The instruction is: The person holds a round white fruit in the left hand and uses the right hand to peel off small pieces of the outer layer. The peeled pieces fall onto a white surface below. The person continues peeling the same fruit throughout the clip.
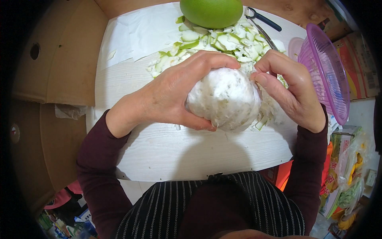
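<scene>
A peeled pomelo (225, 100), covered in white pith, is held above the white wood-grain table (167, 152). My left hand (176, 89) grips it from the left, thumb below and fingers over the top. At its upper right edge, my right hand (289, 86) pinches a bit of pith between thumb and index finger. Behind the hands lies a heap of green and white peel pieces (235, 41), with more scraps under the right hand. A whole green pomelo (212, 12) rests at the back of the heap. Right of it lie a dark-handled peeler (264, 18) and a metal utensil (265, 35), partly hidden.
A purple plastic basket (325, 71) stands tilted at the table's right edge. White paper (134, 35) covers the back left. Cardboard boxes (71, 53) rise along the left side. Bags and boxes (346, 167) sit low at the right, beyond the table.
</scene>
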Tool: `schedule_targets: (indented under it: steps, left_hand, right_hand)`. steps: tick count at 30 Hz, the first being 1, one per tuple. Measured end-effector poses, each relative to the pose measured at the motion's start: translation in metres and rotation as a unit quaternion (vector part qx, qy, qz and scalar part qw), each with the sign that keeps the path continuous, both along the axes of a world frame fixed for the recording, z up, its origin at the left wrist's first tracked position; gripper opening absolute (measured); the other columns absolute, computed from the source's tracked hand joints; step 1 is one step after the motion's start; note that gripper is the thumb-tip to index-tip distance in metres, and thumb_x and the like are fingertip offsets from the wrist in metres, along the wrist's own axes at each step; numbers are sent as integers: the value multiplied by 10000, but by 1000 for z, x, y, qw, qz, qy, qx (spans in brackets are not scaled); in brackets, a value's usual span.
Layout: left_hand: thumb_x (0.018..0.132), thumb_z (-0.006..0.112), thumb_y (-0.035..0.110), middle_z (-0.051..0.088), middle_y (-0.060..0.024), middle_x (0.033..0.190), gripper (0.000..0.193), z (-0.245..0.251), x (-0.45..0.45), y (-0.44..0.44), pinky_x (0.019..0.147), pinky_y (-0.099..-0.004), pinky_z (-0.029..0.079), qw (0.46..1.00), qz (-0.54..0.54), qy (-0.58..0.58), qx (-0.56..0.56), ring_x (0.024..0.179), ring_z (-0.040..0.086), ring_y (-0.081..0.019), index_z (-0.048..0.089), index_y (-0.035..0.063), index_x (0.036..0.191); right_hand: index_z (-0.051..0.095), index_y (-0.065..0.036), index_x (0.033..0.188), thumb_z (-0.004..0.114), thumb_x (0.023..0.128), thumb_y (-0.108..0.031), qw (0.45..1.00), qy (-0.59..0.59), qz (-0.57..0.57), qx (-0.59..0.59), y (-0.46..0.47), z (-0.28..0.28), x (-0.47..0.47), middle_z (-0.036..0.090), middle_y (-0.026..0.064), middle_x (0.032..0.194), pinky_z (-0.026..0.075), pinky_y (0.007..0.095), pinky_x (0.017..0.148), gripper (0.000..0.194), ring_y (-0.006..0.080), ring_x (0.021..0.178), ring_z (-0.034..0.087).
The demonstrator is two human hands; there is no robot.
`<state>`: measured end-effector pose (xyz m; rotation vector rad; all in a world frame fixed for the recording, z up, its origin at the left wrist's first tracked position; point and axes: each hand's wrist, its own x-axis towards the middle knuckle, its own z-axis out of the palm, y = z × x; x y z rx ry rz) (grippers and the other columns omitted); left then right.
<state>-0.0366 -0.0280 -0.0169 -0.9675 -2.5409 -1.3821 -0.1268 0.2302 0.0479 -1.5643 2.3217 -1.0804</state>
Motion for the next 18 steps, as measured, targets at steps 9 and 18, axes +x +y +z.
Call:
schedule_targets:
  steps: [9, 18]
  left_hand:
    - [551, 976, 273, 502, -118, 1490, 1091, 0, -1, 1, 1185, -464, 373, 1000, -7, 5, 6, 1401, 465, -324, 427, 125, 1483]
    - [583, 935, 221, 525, -112, 1436, 1009, 4, 1, 3, 1146, -444, 415, 1000, 5, 15, 9, 1345, 505, -327, 450, 124, 1462]
  right_hand:
    - [655, 4, 965, 721, 864, -15, 993, 109, 48, 5, 1, 1, -5, 653, 81, 877, 457, 306, 652, 122, 224, 777, 629]
    - [622, -7, 941, 637, 984, -106, 980, -165, -106, -32, -7, -3, -1, 585, 10, 764, 434, 274, 593, 109, 132, 635, 537]
